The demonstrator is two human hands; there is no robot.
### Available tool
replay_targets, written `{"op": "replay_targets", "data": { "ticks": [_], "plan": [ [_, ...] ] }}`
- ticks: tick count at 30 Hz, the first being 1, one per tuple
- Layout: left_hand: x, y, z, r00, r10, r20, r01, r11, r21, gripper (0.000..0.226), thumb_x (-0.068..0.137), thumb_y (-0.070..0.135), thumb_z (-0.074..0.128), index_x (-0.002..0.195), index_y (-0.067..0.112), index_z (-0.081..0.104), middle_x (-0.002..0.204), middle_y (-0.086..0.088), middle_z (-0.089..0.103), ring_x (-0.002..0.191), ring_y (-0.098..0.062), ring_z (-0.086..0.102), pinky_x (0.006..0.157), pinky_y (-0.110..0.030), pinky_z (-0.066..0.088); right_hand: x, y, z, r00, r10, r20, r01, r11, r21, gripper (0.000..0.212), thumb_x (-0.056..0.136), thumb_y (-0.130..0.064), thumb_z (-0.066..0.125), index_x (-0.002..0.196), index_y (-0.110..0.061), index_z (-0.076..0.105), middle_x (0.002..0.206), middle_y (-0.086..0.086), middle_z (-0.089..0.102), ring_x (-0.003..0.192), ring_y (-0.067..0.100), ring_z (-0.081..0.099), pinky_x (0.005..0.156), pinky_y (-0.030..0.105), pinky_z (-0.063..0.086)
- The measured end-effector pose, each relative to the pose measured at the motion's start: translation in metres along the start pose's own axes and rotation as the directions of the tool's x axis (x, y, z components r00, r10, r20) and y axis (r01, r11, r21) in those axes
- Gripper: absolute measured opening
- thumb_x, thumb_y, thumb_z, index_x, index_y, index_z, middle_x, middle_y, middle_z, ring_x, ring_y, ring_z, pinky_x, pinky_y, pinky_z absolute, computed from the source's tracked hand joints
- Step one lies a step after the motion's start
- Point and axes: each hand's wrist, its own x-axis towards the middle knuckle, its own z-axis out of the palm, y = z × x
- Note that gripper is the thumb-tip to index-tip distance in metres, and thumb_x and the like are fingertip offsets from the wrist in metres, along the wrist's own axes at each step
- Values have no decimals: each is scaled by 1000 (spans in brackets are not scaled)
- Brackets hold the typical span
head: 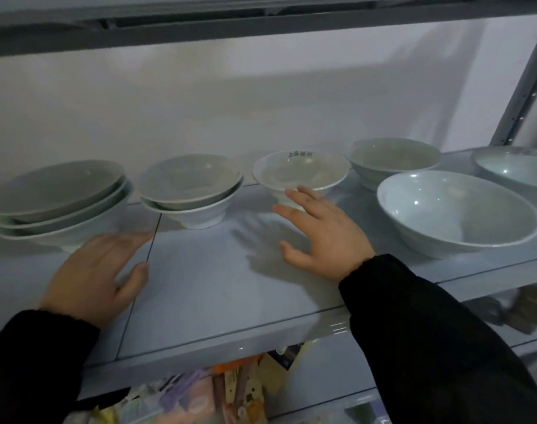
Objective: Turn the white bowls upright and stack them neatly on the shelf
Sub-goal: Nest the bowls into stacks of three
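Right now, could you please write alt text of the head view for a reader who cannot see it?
Two open hands in black sleeves reach over a grey shelf of upright white bowls: the right hand touches a single small bowl, the left hand hovers by a stack of three. A stack of two stands between, with three single bowls to the right.

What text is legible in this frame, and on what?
Middle bowl, inner far rim: a short run of dark characters, too blurred to read.
Far-right bowl, inner rim: a dark smudge, maybe print, unreadable.
Packages below the shelf: printing too blurred to read.
Nothing else carries text.
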Motion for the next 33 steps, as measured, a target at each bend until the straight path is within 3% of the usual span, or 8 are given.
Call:
{"op": "replay_targets", "data": {
  "ticks": [4, 10, 13, 17, 22, 25, 30, 33],
  "plan": [
    [8, 56, -13, 987, 38, -157, -48, 997, -65, 46, 88, 28, 47, 118, 1, 68, 108, -17, 70, 101, -32, 58, 94, -38, 41, -4, 1, -6, 1000, -16, -10, 16, 1000, 2, 60, 83, -51, 54, 137, -23, 59, 149, 10, 49, 145, 28, 36, 113, 40, 34],
    [70, 149, -5, 971, 187, -152, -215, 956, -198, 46, 89, 23, 52, 133, 10, 59, 124, -7, 65, 115, -26, 58, 105, -29, 38, -19, 23, -24, 994, 110, -19, -110, 994, 17, 61, 85, -55, 50, 137, -25, 58, 154, 6, 44, 145, 26, 34, 113, 46, 37],
    [115, 169, 19, 983, 171, -61, -178, 971, -159, 57, 84, 18, 55, 141, 10, 51, 131, -11, 60, 124, -27, 53, 110, -33, 35, -19, 23, -21, 993, 109, -39, -107, 994, 36, 59, 84, -53, 53, 135, -24, 60, 154, 8, 43, 142, 30, 39, 110, 48, 41],
    [161, 181, 51, 976, 90, 201, -63, 989, -135, 69, 88, 13, 59, 152, 13, 34, 145, -14, 48, 135, -31, 43, 114, -37, 30, -18, 22, -17, 997, 78, -17, -78, 997, 19, 58, 83, -52, 53, 132, -21, 63, 151, 12, 46, 140, 31, 42, 109, 46, 42],
    [187, 186, 69, 962, 86, 260, -71, 995, -67, 49, 86, 10, 55, 131, 27, 54, 115, -2, 65, 107, -27, 59, 91, -35, 45, -16, 23, -14, 997, 75, -12, -74, 997, 14, 59, 83, -51, 54, 132, -21, 63, 150, 11, 48, 138, 30, 44, 108, 42, 41],
    [192, 184, 70, 960, 86, 268, -76, 996, -46, 42, 83, 7, 57, 119, 27, 60, 102, -1, 66, 95, -25, 62, 73, -32, 42, -16, 22, -14, 996, 66, -52, -65, 998, 20, 56, 82, -49, 55, 129, -21, 66, 148, 10, 50, 135, 30, 47, 107, 39, 41],
    [204, 186, 59, 979, 88, 185, -92, 996, 10, 34, 90, 11, 48, 122, 19, 56, 107, -6, 63, 96, -31, 61, 70, -33, 38, -18, 24, -13, 994, 88, -66, -87, 996, 24, 53, 81, -49, 56, 124, -21, 68, 145, 10, 53, 132, 31, 49, 106, 39, 43],
    [212, 181, 38, 992, 68, 108, -72, 997, 35, 34, 86, 4, 43, 114, 17, 56, 96, -5, 60, 80, -29, 55, 64, -35, 36, -18, 25, -14, 995, 88, -46, -86, 995, 46, 52, 82, -49, 57, 123, -20, 68, 145, 10, 52, 132, 31, 49, 104, 40, 45]
  ]
}}
